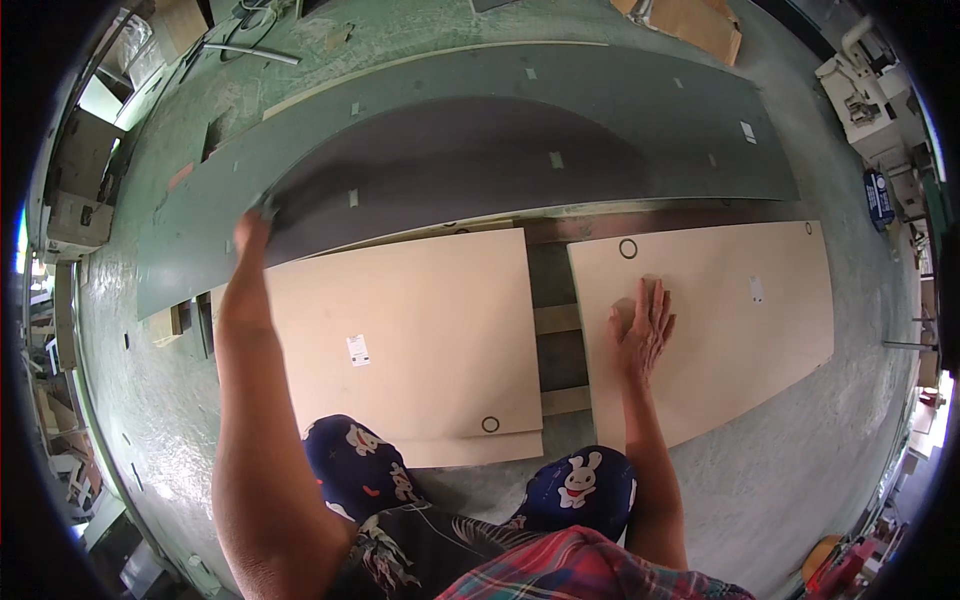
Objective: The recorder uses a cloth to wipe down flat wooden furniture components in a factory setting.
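My right hand [642, 335] lies flat, fingers spread, on a pale beige board [740, 340] with a slanted lower right edge. My left arm stretches far forward, and my left hand [252, 232] is blurred at the left end of a dark brown curved area [450, 160] on a long grey-green panel [690, 130]. A greyish smear shows at its fingers; what they hold I cannot make out. Below it, another beige board [420, 320] bears a white label [358, 350] and a small dark ring mark [490, 424]. Small pale tabs dot the long panel.
Between the beige boards is a gap crossed by wooden slats [558, 319]. My knees, in blue patterned cloth [578, 490], are at the near edge. A metal tube [252, 53] and cables lie at the far left, a brown cardboard piece [690, 28] at the back, a pale machine [858, 100] at right.
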Demonstrator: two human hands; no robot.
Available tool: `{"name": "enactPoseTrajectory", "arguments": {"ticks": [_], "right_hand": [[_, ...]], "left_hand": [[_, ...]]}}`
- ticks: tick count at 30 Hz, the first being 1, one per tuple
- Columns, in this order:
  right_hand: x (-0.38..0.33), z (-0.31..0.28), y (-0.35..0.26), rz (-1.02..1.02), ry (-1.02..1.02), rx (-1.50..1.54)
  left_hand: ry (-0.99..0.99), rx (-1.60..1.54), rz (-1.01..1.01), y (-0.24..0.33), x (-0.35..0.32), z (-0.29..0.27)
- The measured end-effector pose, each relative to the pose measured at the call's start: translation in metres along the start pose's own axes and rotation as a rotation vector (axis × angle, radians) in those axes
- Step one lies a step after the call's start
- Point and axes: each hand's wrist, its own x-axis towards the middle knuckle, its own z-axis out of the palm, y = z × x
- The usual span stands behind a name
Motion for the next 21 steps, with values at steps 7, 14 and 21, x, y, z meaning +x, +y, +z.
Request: {"name": "enactPoseTrajectory", "arguments": {"ticks": [7, 14, 21], "right_hand": [[-0.002, 0.012, -0.009, -0.023, 0.0, -0.032], [-0.004, 0.011, -0.013, 0.013, 0.011, -0.025], [-0.004, 0.017, -0.014, -0.033, 0.008, 0.004]], "left_hand": [[0.845, -0.42, 0.145, -0.055, -0.021, -0.04], [0.386, -0.522, 0.824, 0.264, -0.127, -0.07], [0.286, -0.399, 0.718, 0.231, -0.114, -0.02]]}}
